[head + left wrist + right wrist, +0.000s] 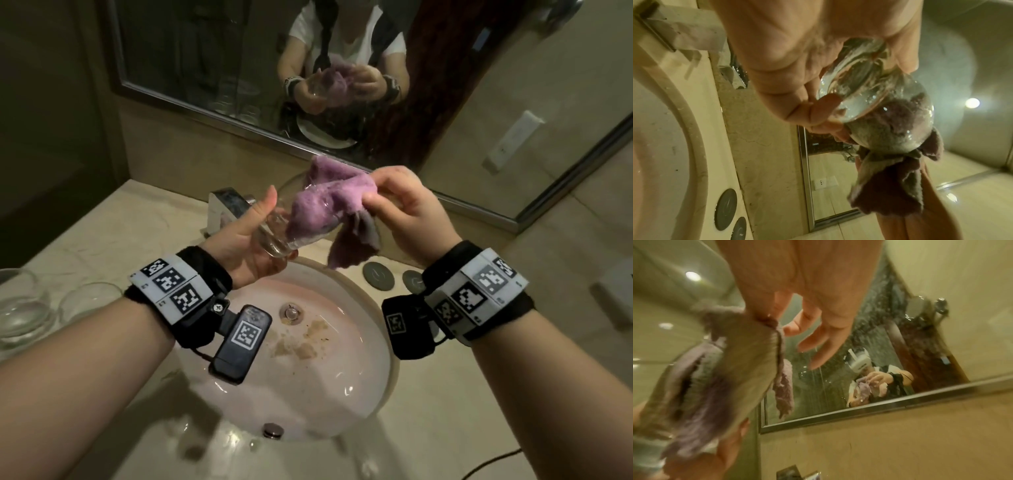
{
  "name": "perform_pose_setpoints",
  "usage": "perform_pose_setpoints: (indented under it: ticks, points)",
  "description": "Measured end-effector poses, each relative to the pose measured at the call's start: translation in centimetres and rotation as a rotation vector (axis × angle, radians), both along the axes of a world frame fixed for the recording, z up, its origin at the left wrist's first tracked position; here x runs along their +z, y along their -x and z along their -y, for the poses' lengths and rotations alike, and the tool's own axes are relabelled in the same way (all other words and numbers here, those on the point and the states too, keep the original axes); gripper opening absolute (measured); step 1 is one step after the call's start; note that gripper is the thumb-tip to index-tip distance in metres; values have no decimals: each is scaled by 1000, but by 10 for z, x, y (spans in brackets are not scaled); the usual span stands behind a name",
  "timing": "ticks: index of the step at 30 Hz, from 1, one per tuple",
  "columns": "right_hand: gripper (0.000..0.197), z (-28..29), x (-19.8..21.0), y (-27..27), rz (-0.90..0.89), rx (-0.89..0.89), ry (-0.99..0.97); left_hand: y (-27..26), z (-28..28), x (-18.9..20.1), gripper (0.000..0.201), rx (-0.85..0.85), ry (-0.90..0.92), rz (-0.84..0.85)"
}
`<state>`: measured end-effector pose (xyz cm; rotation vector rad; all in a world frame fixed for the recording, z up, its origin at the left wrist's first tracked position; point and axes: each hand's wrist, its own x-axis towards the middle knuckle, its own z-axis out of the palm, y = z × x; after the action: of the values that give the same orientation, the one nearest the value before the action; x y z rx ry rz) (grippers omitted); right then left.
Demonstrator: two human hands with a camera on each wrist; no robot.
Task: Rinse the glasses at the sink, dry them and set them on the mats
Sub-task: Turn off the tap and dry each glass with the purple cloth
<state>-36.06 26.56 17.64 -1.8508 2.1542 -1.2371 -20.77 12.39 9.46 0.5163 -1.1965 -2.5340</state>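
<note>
Two hands dry a glass (286, 228) above the sink (356, 349).
Left hand (245, 245) grips the tilted glass by its base at 12 o'clock of the basin; right hand (407, 212) pinches a purple cloth (329, 202) stuffed inside. Two more glasses (24, 308) stand at 9 o'clock.

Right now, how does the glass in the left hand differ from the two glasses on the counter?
The glass in the left hand is tilted above the sink; the two glasses on the counter stand upright. The held glass has the purple cloth stuffed inside, pinched by the right hand; the counter glasses hold no cloth and nobody touches them. All three are clear and rounded.
</note>
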Motion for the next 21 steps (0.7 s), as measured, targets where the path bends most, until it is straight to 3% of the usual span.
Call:
perform_pose_setpoints:
  ticks: [4,6,8,11,12,14,16,18,21]
  points:
    - [25,7,-3,-3,138,-152,145,0,-6,3,80,-13,65,28]
    - [21,9,-2,-11,30,-160,143,1,-7,5,81,-18,65,24]
    - [8,5,-1,-15,-68,-58,-39,2,-7,8,82,-36,46,16]
    - [20,-10,7,-7,56,124,-346,-1,-3,11,70,-49,31,25]
    - [35,-15,11,-2,64,161,-384,-2,-2,12,68,-58,39,39]
    - [71,-21,14,5,-64,204,-329,-4,-1,14,68,-104,40,52]
    - [94,-18,11,3,-239,241,-255,-6,-1,16,70,-136,37,63]
    - [98,-11,2,3,-392,305,-240,-6,-2,19,72,-158,41,75]
    - [84,-5,-8,3,-400,276,-198,-6,-3,23,76,-171,33,58]
